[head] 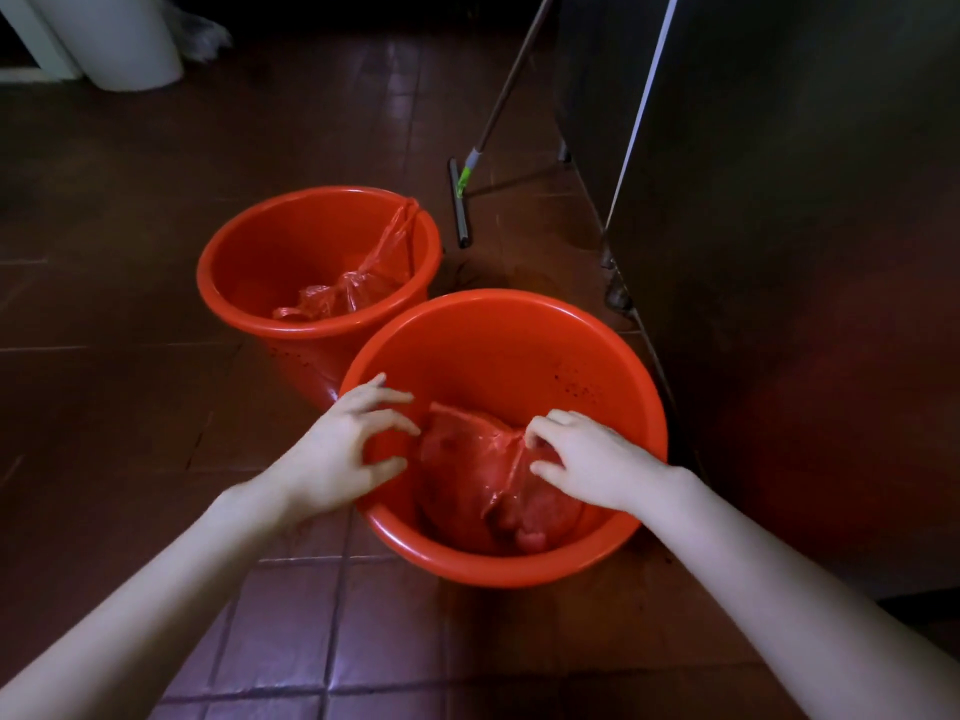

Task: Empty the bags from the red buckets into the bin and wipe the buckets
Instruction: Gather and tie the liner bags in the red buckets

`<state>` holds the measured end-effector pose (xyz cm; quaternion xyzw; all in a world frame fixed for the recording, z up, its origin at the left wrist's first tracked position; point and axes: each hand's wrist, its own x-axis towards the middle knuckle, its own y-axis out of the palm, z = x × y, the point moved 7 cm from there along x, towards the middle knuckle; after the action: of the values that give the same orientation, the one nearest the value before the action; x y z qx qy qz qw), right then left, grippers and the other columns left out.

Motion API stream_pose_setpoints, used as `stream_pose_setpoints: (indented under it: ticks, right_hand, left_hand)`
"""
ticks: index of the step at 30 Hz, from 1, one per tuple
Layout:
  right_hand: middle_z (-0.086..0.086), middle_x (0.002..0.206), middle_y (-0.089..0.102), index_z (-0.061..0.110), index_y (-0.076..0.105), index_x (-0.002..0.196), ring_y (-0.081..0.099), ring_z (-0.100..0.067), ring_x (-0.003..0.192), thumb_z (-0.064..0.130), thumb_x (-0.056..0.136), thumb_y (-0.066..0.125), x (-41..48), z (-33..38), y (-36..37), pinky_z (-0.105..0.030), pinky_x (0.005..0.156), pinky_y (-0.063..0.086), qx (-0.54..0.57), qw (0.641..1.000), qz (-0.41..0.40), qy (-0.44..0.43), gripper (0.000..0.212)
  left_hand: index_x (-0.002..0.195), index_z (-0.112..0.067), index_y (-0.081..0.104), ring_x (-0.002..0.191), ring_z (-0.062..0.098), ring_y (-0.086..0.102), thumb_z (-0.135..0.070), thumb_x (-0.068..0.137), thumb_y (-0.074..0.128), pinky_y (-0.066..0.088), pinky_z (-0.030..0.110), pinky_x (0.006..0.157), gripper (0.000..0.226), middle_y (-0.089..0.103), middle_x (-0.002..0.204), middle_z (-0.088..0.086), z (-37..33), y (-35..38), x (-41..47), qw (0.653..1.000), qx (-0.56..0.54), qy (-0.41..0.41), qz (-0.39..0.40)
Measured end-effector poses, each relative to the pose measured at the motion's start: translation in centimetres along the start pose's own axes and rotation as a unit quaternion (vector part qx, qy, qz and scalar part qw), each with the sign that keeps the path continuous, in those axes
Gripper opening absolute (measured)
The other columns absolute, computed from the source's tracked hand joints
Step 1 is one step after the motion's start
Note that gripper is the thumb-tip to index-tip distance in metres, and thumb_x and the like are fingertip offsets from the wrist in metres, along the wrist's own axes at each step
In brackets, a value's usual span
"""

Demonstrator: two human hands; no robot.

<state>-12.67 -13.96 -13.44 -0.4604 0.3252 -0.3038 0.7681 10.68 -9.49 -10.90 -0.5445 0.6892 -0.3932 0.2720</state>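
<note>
A single wide-angle view, worn on the head, looks forward and steeply down at the tiled floor [130, 459] from close above. The near bucket [519, 350] with its bag [467, 475] fills the centre, within reach of both forearms, which enter from the bottom corners. The far bucket [291, 252] lies just beyond, and a squeegee [460, 205] farther up.

text: none legible | labels: none | brands: none | numbers: none | signs: none
</note>
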Motion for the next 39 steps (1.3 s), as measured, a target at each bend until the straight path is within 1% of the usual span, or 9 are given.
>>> stream_pose_setpoints:
  ticks: [3,6,13,17,23,27,30,35,39]
  right_hand:
    - [0.014,0.119,0.052,0.032,0.056,0.122,0.045,-0.008,0.112,0.042,0.094,0.054,-2.1,-0.2,-0.1,-0.03,0.098,0.042,-0.009,0.999,-0.04,-0.027,0.03]
    - [0.017,0.103,0.056,0.031,0.064,0.105,0.053,-0.007,0.102,0.043,0.095,0.051,-3.8,-0.7,-0.4,-0.03,0.089,0.047,-0.019,0.997,-0.073,-0.031,0.021]
    - [0.015,0.091,0.056,0.027,0.065,0.091,0.058,-0.009,0.094,0.033,0.094,0.054,-5.2,-4.4,-1.8,-0.029,0.083,0.048,-0.046,0.996,-0.076,0.031,0.013]
    - [0.009,0.091,0.06,0.023,0.068,0.093,0.059,-0.016,0.095,0.032,0.094,0.057,-5.7,-5.2,-2.8,-0.034,0.083,0.048,-0.044,0.989,-0.125,0.069,0.014]
    - [0.023,0.095,0.06,0.036,0.066,0.1,0.056,0.004,0.092,0.067,0.086,0.042,-5.5,0.2,-1.0,-0.017,0.082,0.045,0.076,0.991,-0.112,-0.021,0.042]
    - [0.025,0.089,0.058,0.037,0.067,0.099,0.054,0.006,0.085,0.061,0.085,0.046,-4.8,-0.3,-0.6,-0.022,0.077,0.047,0.08,0.988,-0.13,0.002,0.034]
    - [0.021,0.088,0.062,0.036,0.069,0.095,0.059,0.002,0.083,0.058,0.088,0.046,-4.6,-1.1,-0.5,-0.023,0.075,0.048,0.074,0.987,-0.14,0.027,0.033]
    - [0.013,0.07,0.059,0.03,0.057,0.073,0.058,-0.008,0.069,0.055,0.094,0.033,-4.4,-1.6,-0.6,-0.029,0.06,0.039,-0.049,0.983,-0.164,0.071,0.04]
    - [0.011,0.059,0.055,0.027,0.056,0.068,0.055,-0.009,0.058,0.046,0.097,0.041,-3.9,-1.8,-0.7,-0.029,0.056,0.036,-0.057,0.981,-0.164,0.085,0.038]
  left_hand:
    - [0.117,-0.031,0.066,0.148,0.006,0.01,-0.026,0.071,0.085,0.018,0.029,0.116,0.05,0.035,0.15,-0.011,1.3,-0.9,-3.8,0.993,-0.093,-0.077,-0.011]
    - [0.114,-0.039,0.065,0.147,0.001,0.007,-0.036,0.056,0.087,0.016,0.028,0.117,0.062,0.027,0.156,-0.012,1.4,-0.7,-5.4,0.979,-0.169,-0.112,-0.006]
    - [0.108,-0.037,0.068,0.147,-0.001,0.008,-0.039,0.054,0.089,0.031,0.046,0.116,0.058,0.028,0.156,-0.01,0.4,0.9,-2.6,0.98,-0.174,-0.095,-0.018]
    - [0.114,-0.033,0.065,0.147,0.005,0.011,-0.042,0.057,0.087,0.021,0.041,0.121,0.062,0.03,0.157,-0.005,-0.6,1.7,0.6,0.987,-0.145,-0.071,-0.024]
    - [0.141,-0.026,0.046,0.149,0.014,0.012,-0.049,0.063,0.085,0.016,0.03,0.118,0.09,0.033,0.156,0.0,0.2,1.0,4.9,0.993,-0.105,-0.057,-0.016]
    - [0.143,-0.016,0.043,0.146,0.024,0.023,-0.047,0.092,0.058,0.019,0.04,0.119,0.062,0.042,0.151,0.01,4.7,-3.5,7.3,0.976,0.043,-0.144,-0.155]
    - [0.151,-0.018,0.029,0.147,0.028,0.021,-0.042,0.101,0.039,0.008,0.056,0.118,0.057,0.034,0.155,0.007,8.3,-4.5,8.2,0.954,0.186,-0.225,-0.072]
    - [0.14,-0.016,0.045,0.123,0.035,0.048,-0.027,0.1,0.048,0.039,0.051,0.104,0.042,0.053,0.133,0.012,9.1,-5.3,9.0,0.95,0.247,-0.185,-0.046]
    - [0.136,-0.017,0.052,0.118,0.033,0.05,-0.023,0.098,0.052,0.045,0.05,0.097,0.039,0.056,0.127,0.012,8.5,-5.6,7.1,0.961,0.226,-0.157,-0.034]
